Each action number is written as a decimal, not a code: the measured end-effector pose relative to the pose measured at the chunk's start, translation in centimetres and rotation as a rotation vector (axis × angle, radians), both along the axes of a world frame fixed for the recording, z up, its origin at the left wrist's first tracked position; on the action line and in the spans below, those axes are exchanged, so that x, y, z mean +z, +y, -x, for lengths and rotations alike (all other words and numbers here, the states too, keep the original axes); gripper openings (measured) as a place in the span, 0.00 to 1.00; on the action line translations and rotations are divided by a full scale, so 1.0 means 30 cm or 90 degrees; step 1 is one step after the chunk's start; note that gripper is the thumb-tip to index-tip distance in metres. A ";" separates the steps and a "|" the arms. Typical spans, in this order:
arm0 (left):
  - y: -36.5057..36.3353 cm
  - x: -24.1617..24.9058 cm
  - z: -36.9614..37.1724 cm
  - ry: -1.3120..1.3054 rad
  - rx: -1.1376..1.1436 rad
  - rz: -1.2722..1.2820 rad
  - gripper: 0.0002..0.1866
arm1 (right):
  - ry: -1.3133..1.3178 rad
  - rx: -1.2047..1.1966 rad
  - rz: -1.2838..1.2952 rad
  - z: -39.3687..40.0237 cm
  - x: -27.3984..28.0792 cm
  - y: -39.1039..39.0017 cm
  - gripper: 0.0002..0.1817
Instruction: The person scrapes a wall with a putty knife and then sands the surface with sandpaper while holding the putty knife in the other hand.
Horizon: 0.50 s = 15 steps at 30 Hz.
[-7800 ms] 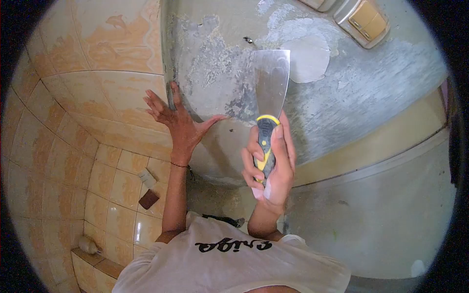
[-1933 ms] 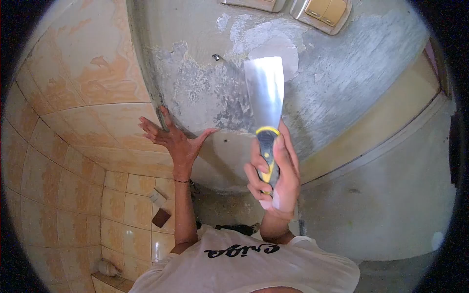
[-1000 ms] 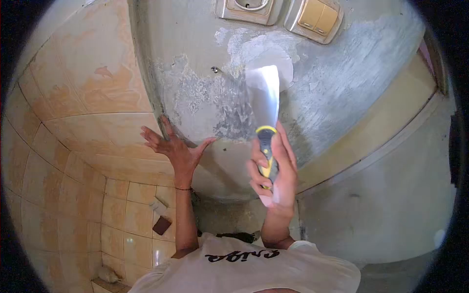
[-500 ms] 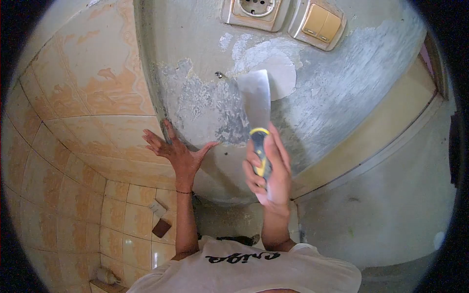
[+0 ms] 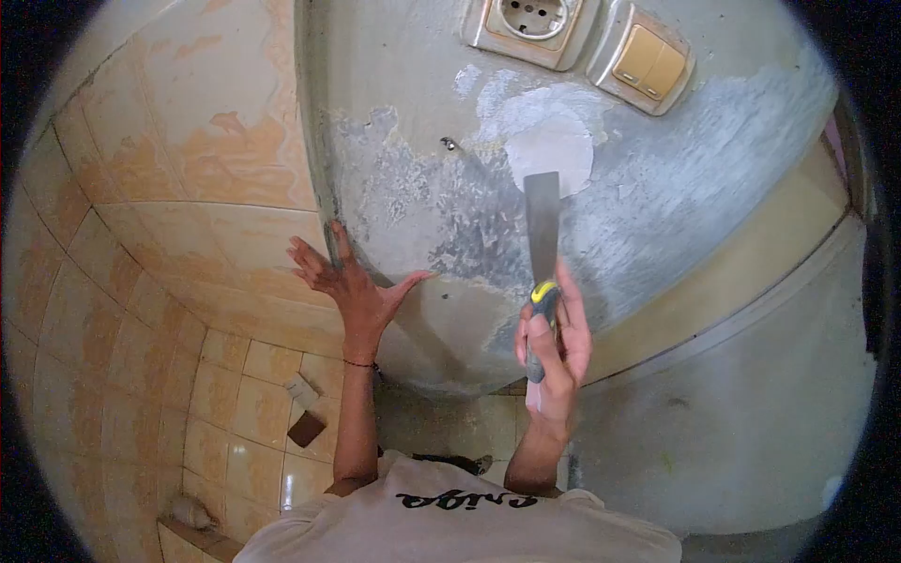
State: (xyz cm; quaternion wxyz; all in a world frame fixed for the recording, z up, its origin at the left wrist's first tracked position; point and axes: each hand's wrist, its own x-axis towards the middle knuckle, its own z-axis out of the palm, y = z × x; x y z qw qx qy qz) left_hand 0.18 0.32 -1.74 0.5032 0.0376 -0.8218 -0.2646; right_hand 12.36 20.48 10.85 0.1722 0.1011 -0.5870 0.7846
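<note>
My right hand [image 5: 557, 342] grips a putty knife [image 5: 543, 225] by its black and yellow handle, its metal blade pointing up the wall. The blade tip overlaps the lower edge of a smooth white patch [image 5: 554, 150] on the grey, partly scraped wall [image 5: 394, 178]. To the left, my left hand [image 5: 357, 291] rests with spread fingers at the corner where the wall meets the tiles, thumb stretched out to the right. A small metal hook or screw [image 5: 449, 144] sticks out of the wall between the hands, higher up.
Above the patch are a power socket [image 5: 533, 19] and a double light switch [image 5: 648, 64]. Orange-patterned tiles [image 5: 225, 169] cover the left wall. A brown block [image 5: 306, 429] and a pale piece [image 5: 302, 390] lie on the tiled floor. A door frame [image 5: 845, 159] stands at right.
My right hand has moved down and to the right, and the putty knife has turned, its blade now looking narrower. My left hand stays spread at the corner. The view has shifted slightly.
</note>
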 end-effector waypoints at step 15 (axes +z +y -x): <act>-0.022 -0.006 -0.030 -0.031 -0.006 0.019 0.75 | -0.200 0.457 0.161 0.002 -0.064 0.008 0.32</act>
